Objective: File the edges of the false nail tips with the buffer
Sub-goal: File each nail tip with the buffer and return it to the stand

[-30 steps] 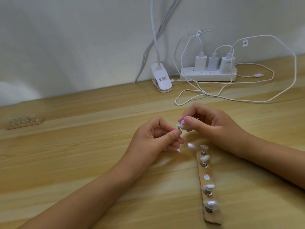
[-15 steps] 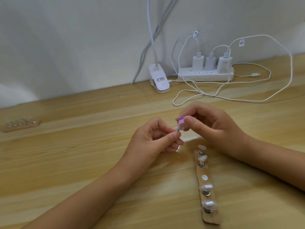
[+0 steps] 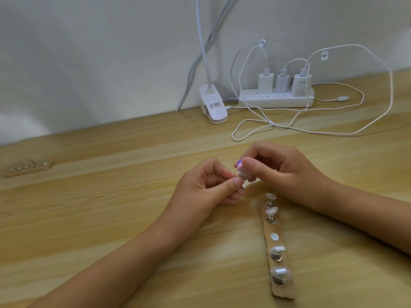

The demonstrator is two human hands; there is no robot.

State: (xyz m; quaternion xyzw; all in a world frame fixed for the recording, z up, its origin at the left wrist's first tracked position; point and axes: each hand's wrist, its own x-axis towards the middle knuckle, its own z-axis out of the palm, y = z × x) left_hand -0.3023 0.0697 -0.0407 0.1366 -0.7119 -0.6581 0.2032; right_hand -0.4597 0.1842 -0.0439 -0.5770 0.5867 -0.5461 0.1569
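Observation:
My right hand [image 3: 275,172] grips a small buffer block [image 3: 241,169] with purple, pink and white layers between thumb and fingers. My left hand [image 3: 204,187] pinches a false nail tip [image 3: 236,175] on its stand against the buffer's lower end; the tip is mostly hidden by my fingertips. A wooden holder strip [image 3: 277,243] lies on the table below my right hand, with several clear nail tips [image 3: 271,211] on metal stands and one bare magnet spot [image 3: 275,236] in its middle.
A second wooden strip [image 3: 26,168] with small stands lies at the far left. By the wall stand a white clip lamp base [image 3: 213,105], a power strip [image 3: 275,97] with three chargers, and loose white cables [image 3: 289,127] trailing over the wooden table [image 3: 111,207].
The buffer shifted slightly up and down against the nail tip between frames. Both hands stay in nearly the same place over the table.

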